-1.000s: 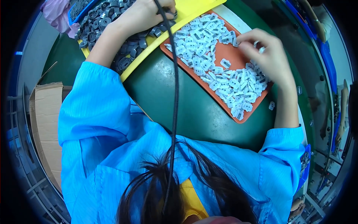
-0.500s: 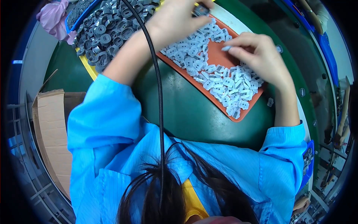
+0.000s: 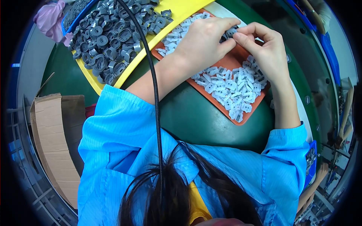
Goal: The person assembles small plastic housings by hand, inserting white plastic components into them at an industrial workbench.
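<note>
Green worktop [image 3: 188,120] runs beneath everything I can see, and on the near side of the orange tray [image 3: 233,58] is a person in a blue jacket [image 3: 233,162]. Left of that orange tray lies a yellow tray [image 3: 181,13], loaded with dark grey rounded parts [image 3: 105,37]; farther left and nearer the person is a cardboard box [image 3: 52,135]. As for the orange tray itself, small white pieces [image 3: 233,88] are heaped in it, around a bare patch. Both hands meet above its far part. The left hand [image 3: 207,39] is mostly closed, thumb and fingers pinching a dark grey piece [image 3: 228,34], which sits over the orange tray's far part. Beside it, the right hand [image 3: 264,45] has its thumb and forefinger drawn close, their tips at that piece; I can't tell whether they grip anything.
</note>
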### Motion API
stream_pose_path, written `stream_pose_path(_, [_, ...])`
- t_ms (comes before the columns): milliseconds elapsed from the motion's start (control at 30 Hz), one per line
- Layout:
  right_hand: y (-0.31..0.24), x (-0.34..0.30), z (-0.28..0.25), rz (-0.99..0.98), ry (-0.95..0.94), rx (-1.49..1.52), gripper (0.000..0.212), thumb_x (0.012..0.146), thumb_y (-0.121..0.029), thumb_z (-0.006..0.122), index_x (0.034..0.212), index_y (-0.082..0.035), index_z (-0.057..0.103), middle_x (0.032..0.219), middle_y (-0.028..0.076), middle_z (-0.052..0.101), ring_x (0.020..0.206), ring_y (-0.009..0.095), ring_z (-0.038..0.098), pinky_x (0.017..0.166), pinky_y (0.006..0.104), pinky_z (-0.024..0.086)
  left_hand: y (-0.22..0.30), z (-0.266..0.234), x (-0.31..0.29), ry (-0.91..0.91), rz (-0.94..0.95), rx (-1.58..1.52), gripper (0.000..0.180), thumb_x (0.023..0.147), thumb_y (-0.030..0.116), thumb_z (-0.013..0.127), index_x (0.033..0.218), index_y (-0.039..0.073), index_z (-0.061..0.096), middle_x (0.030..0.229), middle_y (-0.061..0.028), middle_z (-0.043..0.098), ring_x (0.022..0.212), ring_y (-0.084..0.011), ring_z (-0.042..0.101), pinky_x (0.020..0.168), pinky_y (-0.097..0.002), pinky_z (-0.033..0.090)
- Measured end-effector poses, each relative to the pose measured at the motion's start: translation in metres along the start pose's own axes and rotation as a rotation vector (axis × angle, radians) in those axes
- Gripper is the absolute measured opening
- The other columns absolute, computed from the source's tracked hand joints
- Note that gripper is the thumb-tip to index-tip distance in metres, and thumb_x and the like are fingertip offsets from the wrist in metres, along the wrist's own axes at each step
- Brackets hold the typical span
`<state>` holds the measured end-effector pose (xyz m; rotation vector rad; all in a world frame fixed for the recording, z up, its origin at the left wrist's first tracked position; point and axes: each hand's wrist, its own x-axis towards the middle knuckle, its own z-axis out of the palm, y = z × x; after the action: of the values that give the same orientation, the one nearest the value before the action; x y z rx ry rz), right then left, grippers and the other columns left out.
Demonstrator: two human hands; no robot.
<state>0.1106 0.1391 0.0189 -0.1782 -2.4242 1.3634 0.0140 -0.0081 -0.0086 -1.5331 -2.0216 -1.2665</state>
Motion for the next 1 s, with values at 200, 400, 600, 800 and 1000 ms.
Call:
stream_pose_path(200, [-0.004, 0.001, -0.004, -0.039, 0.106, -0.097, 0.015, 0.076, -0.014, 0.073, 0.083, -0.002, 0.069, 0.082, 0.003, 0.062, 0.076, 0.01, 0.059, 0.068, 0.0247, 0.049, 0.003, 0.0, -0.002, -0.02, -0.016, -0.044, 0.046, 0.076, 0.012, 0.073, 0.118, 0.002, 0.057, 0.094, -0.0163, 0.068, 0.084, -0.028, 0.068, 0.075, -0.0332, 0.055])
stream_pose_path(400, [0.0, 0.001, -0.009, 0.04, -0.059, 0.082, 0.02, 0.079, -0.015, 0.072, 0.094, -0.001, 0.069, 0.08, 0.006, 0.067, 0.073, 0.012, 0.062, 0.071, 0.0239, 0.051, 0.006, 0.001, -0.002, -0.012, 0.032, -0.113, 0.053, 0.077, 0.008, 0.071, 0.124, 0.0, 0.047, 0.083, -0.0198, 0.065, 0.07, -0.0312, 0.067, 0.061, -0.0345, 0.054])
stream_pose_path(600, [0.004, 0.004, -0.014, 0.154, -0.054, 0.26, 0.018, 0.081, -0.01, 0.07, 0.096, 0.0, 0.067, 0.078, 0.005, 0.067, 0.068, 0.008, 0.062, 0.066, 0.0187, 0.05, -0.009, -0.013, 0.004, -0.184, -0.412, -0.69, 0.039, 0.082, 0.013, 0.072, 0.113, -0.003, 0.055, 0.092, -0.009, 0.066, 0.08, -0.0117, 0.064, 0.071, -0.025, 0.053])
stream_pose_path(800, [0.0, 0.001, -0.008, 0.086, 0.017, 0.196, 0.018, 0.078, -0.007, 0.069, 0.093, 0.002, 0.064, 0.081, 0.004, 0.066, 0.071, 0.006, 0.062, 0.065, 0.0182, 0.05, 0.004, -0.017, 0.007, -0.205, -0.717, -1.132, 0.024, 0.092, 0.018, 0.06, 0.106, -0.002, 0.059, 0.092, -0.0101, 0.066, 0.08, -0.0138, 0.064, 0.075, -0.0257, 0.053])
stream_pose_path(1000, [0.0, -0.003, 0.007, -0.087, 0.204, 0.199, 0.019, 0.078, -0.007, 0.069, 0.095, 0.0, 0.064, 0.084, 0.004, 0.065, 0.075, 0.007, 0.061, 0.068, 0.0179, 0.048, -0.013, -0.01, 0.004, -0.154, -0.817, -1.434, 0.021, 0.097, 0.016, 0.05, 0.108, -0.002, 0.056, 0.102, -0.0115, 0.062, 0.093, -0.016, 0.061, 0.081, -0.0259, 0.052])
